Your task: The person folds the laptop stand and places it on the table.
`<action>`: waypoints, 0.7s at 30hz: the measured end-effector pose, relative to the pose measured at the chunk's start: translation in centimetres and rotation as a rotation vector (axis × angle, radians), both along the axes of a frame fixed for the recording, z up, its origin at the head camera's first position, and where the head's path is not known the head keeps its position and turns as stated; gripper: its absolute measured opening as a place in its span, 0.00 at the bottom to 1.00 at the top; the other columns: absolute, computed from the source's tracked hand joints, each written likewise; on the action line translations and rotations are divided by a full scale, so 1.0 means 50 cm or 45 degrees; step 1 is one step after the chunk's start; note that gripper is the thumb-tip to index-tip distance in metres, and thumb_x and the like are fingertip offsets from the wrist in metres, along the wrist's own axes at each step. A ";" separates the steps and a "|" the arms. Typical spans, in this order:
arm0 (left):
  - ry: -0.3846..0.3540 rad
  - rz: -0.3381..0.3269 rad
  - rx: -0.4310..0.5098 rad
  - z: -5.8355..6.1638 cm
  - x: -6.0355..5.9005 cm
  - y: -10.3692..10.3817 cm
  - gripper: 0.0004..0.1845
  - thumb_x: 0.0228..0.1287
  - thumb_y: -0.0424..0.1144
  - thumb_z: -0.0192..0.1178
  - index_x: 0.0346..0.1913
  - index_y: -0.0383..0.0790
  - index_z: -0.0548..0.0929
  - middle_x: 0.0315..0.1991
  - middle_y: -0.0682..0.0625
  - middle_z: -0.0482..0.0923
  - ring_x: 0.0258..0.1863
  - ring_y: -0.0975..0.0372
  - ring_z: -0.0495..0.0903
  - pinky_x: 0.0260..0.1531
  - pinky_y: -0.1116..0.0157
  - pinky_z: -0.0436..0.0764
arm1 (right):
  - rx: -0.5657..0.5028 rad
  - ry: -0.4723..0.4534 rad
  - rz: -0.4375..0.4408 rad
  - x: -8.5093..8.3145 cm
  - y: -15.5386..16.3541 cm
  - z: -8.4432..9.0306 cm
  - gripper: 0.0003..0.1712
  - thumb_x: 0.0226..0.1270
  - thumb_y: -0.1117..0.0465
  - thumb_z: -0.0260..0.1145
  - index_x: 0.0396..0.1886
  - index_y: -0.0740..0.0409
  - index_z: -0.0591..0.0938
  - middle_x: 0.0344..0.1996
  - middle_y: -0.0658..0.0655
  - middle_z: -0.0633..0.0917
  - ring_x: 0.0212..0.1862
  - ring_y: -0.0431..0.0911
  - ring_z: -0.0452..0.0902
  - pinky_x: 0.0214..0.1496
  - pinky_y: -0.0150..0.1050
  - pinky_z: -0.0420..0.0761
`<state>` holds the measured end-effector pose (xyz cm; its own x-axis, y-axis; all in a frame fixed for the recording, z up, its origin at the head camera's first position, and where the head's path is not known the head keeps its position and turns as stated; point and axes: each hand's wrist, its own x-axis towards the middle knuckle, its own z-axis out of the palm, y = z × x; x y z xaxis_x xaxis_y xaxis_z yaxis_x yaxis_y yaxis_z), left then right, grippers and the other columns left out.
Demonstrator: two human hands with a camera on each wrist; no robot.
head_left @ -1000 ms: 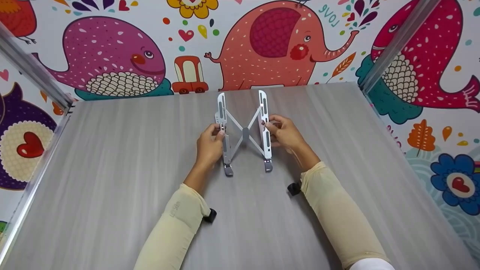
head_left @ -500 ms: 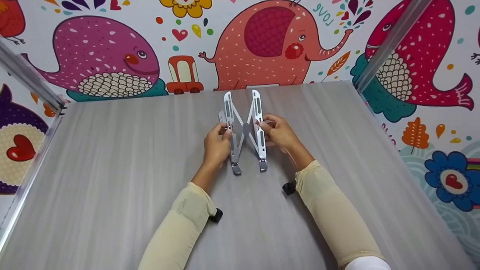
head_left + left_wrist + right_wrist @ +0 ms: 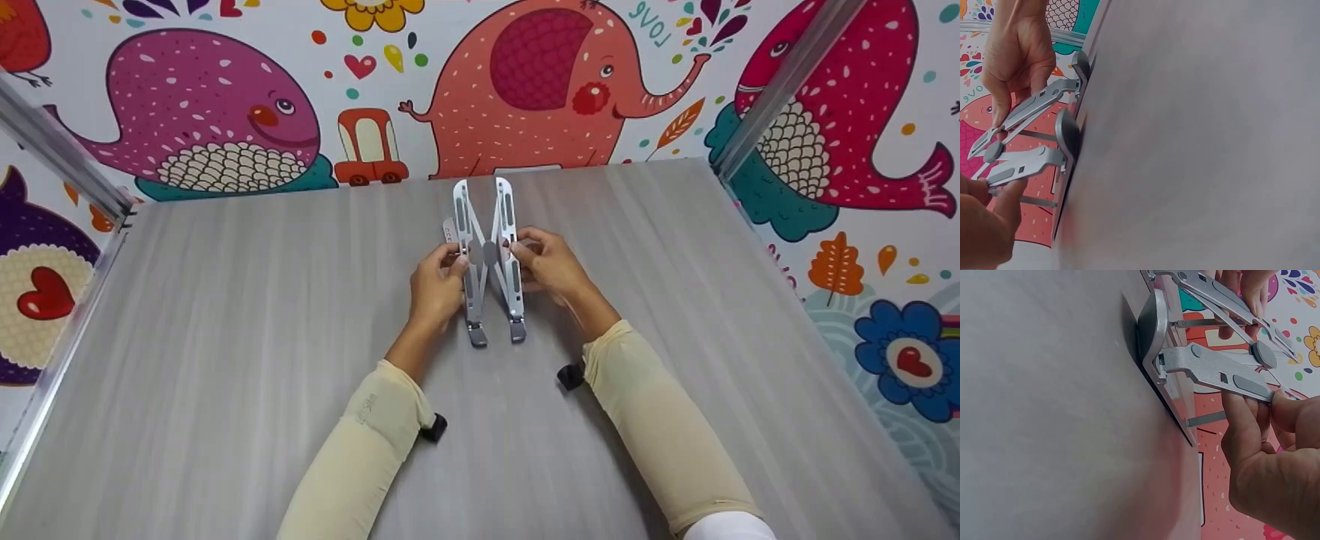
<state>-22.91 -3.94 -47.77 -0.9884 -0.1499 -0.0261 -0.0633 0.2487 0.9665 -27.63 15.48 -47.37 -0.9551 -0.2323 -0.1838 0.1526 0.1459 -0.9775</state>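
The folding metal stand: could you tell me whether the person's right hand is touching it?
Touching. In the right wrist view the right hand pinches one rail of the stand between thumb and fingers; the head view agrees.

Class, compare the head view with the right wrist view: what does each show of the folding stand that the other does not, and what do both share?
Only the head view shows both sleeved forearms, the whole grey table and the stand's two rails side by side. Only the right wrist view shows, close up, the rail's hooked foot and grey pad. Both show the left hand and right hand each gripping a rail.
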 end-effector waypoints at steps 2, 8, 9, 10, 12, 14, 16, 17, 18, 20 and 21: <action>0.000 -0.007 0.015 0.000 -0.002 -0.001 0.14 0.77 0.36 0.56 0.59 0.42 0.82 0.52 0.46 0.82 0.43 0.58 0.79 0.36 0.65 0.78 | -0.001 0.008 -0.006 0.000 -0.005 0.000 0.10 0.78 0.61 0.59 0.53 0.59 0.81 0.30 0.54 0.81 0.28 0.44 0.82 0.30 0.42 0.87; -0.007 -0.006 0.038 0.001 -0.001 -0.001 0.15 0.77 0.36 0.56 0.61 0.41 0.82 0.52 0.45 0.82 0.42 0.58 0.79 0.34 0.66 0.79 | 0.029 0.013 -0.010 0.001 -0.022 0.000 0.11 0.78 0.61 0.59 0.53 0.59 0.81 0.30 0.54 0.80 0.30 0.48 0.82 0.33 0.46 0.88; -0.003 -0.003 0.038 0.000 -0.001 -0.001 0.15 0.77 0.36 0.56 0.61 0.41 0.82 0.52 0.45 0.82 0.41 0.59 0.79 0.33 0.66 0.79 | 0.028 0.010 -0.008 0.001 -0.025 0.000 0.11 0.79 0.61 0.59 0.53 0.59 0.81 0.31 0.55 0.81 0.31 0.48 0.81 0.33 0.46 0.88; 0.001 0.000 0.039 0.000 0.000 0.000 0.15 0.77 0.36 0.57 0.61 0.41 0.82 0.52 0.45 0.82 0.39 0.58 0.79 0.32 0.66 0.78 | 0.029 0.010 -0.003 0.002 -0.028 -0.001 0.11 0.79 0.61 0.59 0.54 0.59 0.81 0.31 0.54 0.80 0.31 0.48 0.81 0.33 0.46 0.88; 0.010 0.005 0.040 -0.001 -0.001 0.001 0.15 0.76 0.36 0.57 0.60 0.40 0.82 0.51 0.44 0.82 0.37 0.59 0.79 0.30 0.67 0.77 | 0.021 0.009 0.004 0.002 -0.032 -0.001 0.12 0.79 0.61 0.58 0.54 0.60 0.80 0.31 0.55 0.81 0.30 0.47 0.82 0.33 0.46 0.88; 0.014 0.008 0.039 -0.001 -0.001 0.002 0.15 0.76 0.36 0.57 0.61 0.40 0.82 0.51 0.43 0.83 0.36 0.59 0.78 0.29 0.67 0.77 | 0.015 0.012 0.009 0.003 -0.035 -0.001 0.11 0.79 0.61 0.58 0.53 0.58 0.81 0.31 0.55 0.81 0.30 0.47 0.82 0.33 0.46 0.88; 0.013 0.009 0.041 -0.002 -0.001 0.002 0.15 0.76 0.36 0.57 0.61 0.40 0.82 0.51 0.43 0.83 0.35 0.59 0.78 0.28 0.67 0.77 | 0.023 0.020 0.016 0.003 -0.037 -0.002 0.10 0.79 0.60 0.58 0.52 0.57 0.81 0.32 0.55 0.81 0.30 0.47 0.82 0.33 0.46 0.88; 0.011 0.010 0.037 -0.002 -0.001 0.002 0.15 0.76 0.36 0.57 0.61 0.40 0.82 0.51 0.43 0.83 0.35 0.60 0.77 0.29 0.67 0.77 | 0.024 0.022 0.018 0.004 -0.039 -0.001 0.09 0.79 0.60 0.58 0.52 0.57 0.81 0.32 0.55 0.81 0.31 0.47 0.82 0.33 0.46 0.88; 0.012 0.011 0.035 -0.002 -0.001 0.001 0.15 0.76 0.36 0.57 0.61 0.40 0.82 0.51 0.43 0.83 0.35 0.60 0.77 0.29 0.67 0.78 | 0.030 0.026 0.018 0.004 -0.039 -0.002 0.09 0.79 0.60 0.58 0.51 0.56 0.82 0.32 0.56 0.81 0.31 0.48 0.82 0.33 0.47 0.88; 0.012 0.014 0.031 -0.001 0.000 0.001 0.15 0.76 0.36 0.57 0.61 0.40 0.82 0.51 0.43 0.83 0.34 0.60 0.77 0.29 0.67 0.78 | 0.039 0.031 0.021 0.005 -0.041 -0.002 0.09 0.79 0.59 0.58 0.51 0.54 0.82 0.33 0.56 0.81 0.33 0.49 0.82 0.36 0.48 0.88; 0.011 0.015 0.032 -0.001 0.000 0.000 0.15 0.76 0.36 0.57 0.61 0.40 0.82 0.51 0.43 0.83 0.34 0.60 0.77 0.29 0.67 0.78 | 0.043 0.031 0.023 0.005 -0.042 -0.002 0.09 0.79 0.59 0.58 0.51 0.54 0.82 0.34 0.56 0.81 0.33 0.49 0.82 0.37 0.48 0.88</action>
<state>-22.92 -3.93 -47.84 -0.9868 -0.1606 -0.0212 -0.0573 0.2239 0.9729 -27.39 13.38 -47.48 -0.9551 -0.2434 -0.1686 0.1258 0.1818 -0.9753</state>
